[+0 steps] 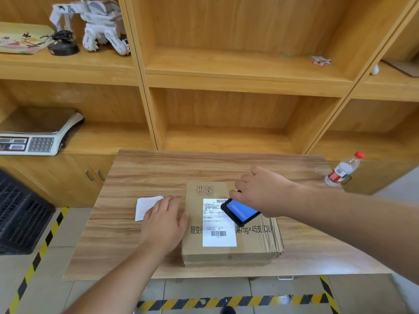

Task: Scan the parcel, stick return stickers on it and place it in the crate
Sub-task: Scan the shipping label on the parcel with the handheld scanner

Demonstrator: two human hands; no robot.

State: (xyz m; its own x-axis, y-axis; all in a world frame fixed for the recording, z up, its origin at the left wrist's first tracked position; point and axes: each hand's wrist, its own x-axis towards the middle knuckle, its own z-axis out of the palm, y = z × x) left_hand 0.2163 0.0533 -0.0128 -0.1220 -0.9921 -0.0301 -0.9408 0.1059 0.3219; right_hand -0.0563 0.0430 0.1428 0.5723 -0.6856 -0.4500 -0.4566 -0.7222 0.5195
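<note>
A flat brown cardboard parcel (pixel 254 241) lies on the wooden table (pixel 140 173), with a white shipping label (pixel 217 225) on its top. My right hand (pixel 260 191) holds a black handheld scanner (pixel 241 211) with a blue screen just above the label's upper barcode. My left hand (pixel 164 220) rests flat on the table against the parcel's left edge, fingers apart, partly covering a white sticker sheet (pixel 146 206). The black plastic crate (pixel 20 214) stands on the floor at the left.
A water bottle (pixel 343 169) stands at the table's right rear corner. Wooden shelves behind hold a weighing scale (pixel 34 138), a white toy robot (pixel 99 23) and small items. Yellow-black floor tape (pixel 226 301) runs along the table's front.
</note>
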